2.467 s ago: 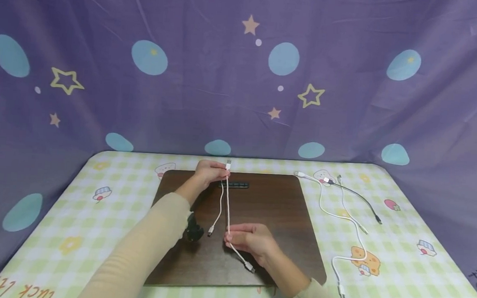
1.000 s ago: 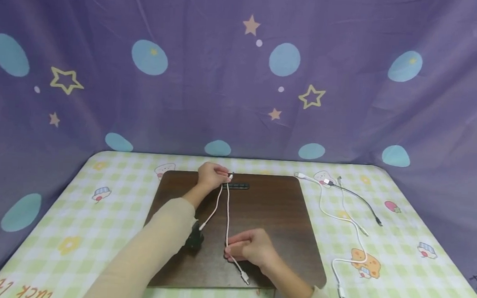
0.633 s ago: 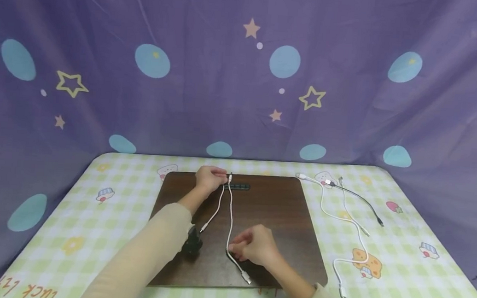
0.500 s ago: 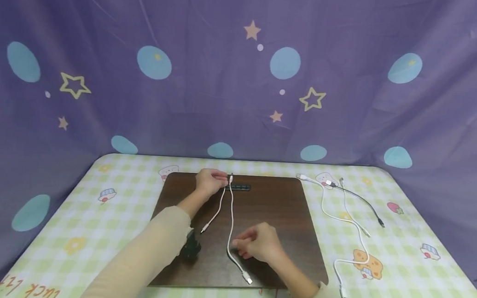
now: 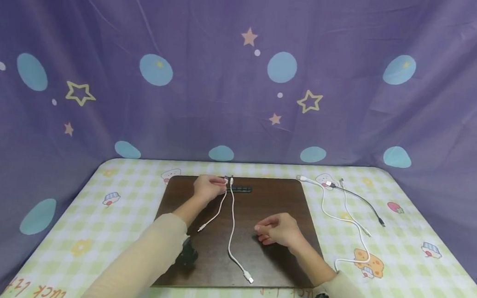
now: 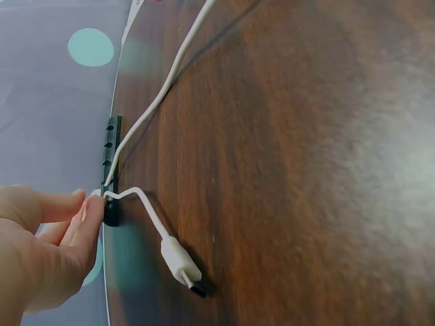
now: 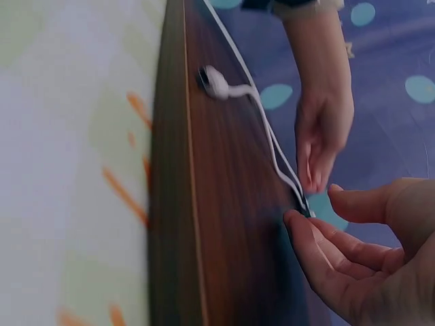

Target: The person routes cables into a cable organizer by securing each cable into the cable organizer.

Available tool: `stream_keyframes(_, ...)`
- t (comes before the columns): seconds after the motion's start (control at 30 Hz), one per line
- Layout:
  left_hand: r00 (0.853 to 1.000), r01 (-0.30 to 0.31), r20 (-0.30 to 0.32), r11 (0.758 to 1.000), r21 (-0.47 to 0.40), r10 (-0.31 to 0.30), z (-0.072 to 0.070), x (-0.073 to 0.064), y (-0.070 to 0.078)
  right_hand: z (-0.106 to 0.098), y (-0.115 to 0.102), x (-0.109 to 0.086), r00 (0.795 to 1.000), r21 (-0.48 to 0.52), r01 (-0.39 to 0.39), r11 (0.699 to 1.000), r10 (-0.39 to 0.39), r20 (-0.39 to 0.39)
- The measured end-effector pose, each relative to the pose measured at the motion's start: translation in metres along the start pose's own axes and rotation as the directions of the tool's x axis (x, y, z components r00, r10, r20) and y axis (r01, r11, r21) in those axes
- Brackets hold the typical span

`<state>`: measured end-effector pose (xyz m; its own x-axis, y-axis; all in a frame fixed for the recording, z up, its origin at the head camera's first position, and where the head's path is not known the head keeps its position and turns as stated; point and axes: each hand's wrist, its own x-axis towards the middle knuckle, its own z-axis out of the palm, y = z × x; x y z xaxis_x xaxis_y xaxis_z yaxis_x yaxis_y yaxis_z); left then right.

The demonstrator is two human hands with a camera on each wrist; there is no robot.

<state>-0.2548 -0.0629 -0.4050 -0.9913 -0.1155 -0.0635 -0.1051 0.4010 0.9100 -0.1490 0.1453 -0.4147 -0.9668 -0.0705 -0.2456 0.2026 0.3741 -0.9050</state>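
Right hand [image 5: 278, 229] has moved off the longer white cable [image 5: 233, 218], which it was pinching low down about a second ago, and is now over the right half of the brown board [image 5: 263, 271], apart from the cable. Its fingers [image 7: 306, 248] are released: loosely bent, thumb well away from the rest, nothing between them in the right wrist view. Left hand [image 5: 210, 187] has switched too, from the longer cable's top end to the shorter white cable [image 5: 219, 210] next to it; fingers pinch that one at the left end of the dark clip strip [image 5: 241, 189], seen best in the left wrist view. Longer cable runs from the strip down the board, its lower plug lying near the near edge, no hand on it; likely seated in its slot, since it stays put untouched. Shorter cable comes off the strip right beside it, free plug on the board to the left; can't tell whether it's fully pressed in, fingers cover the spot. Remaining slots look unfilled. Off the board, on the checked cloth [image 5: 93, 203] to the right, one dark cable [image 5: 360, 194] and two more white cables [image 5: 323, 205] haven't shifted.
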Motion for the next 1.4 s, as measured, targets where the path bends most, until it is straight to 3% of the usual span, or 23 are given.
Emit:
stream_keyframes(0.3,0.997,0.049,0.065,0.981,-0.188,-0.038,-0.01,-0.012,0.001,-0.034,0.011,0.011,1.0,0.02,-0.019,1.0,0.018,0.007)
stream_keyframes(0.5,0.995,0.052,0.089,0.986,-0.158,-0.038,-0.013,-0.021,0.002,-0.054,0.012,0.015,0.999,0.016,0.016,1.0,-0.016,0.039)
stream_keyframes(0.8,0.994,0.043,0.108,0.994,-0.103,-0.032,-0.014,-0.03,-0.003,-0.077,0.012,0.024,0.999,-0.06,0.03,0.998,-0.029,0.022)
stream_keyframes(1.23,0.989,0.057,0.142,0.994,-0.093,-0.043,-0.025,-0.044,-0.003,-0.102,0.01,0.031,0.999,-0.183,0.044,0.982,-0.043,0.012)
stream_keyframes(1.4,0.987,0.063,0.157,0.988,-0.14,-0.04,-0.026,-0.048,-0.005,-0.111,0.009,0.035,0.999,-0.23,0.04,0.972,-0.043,-0.009)
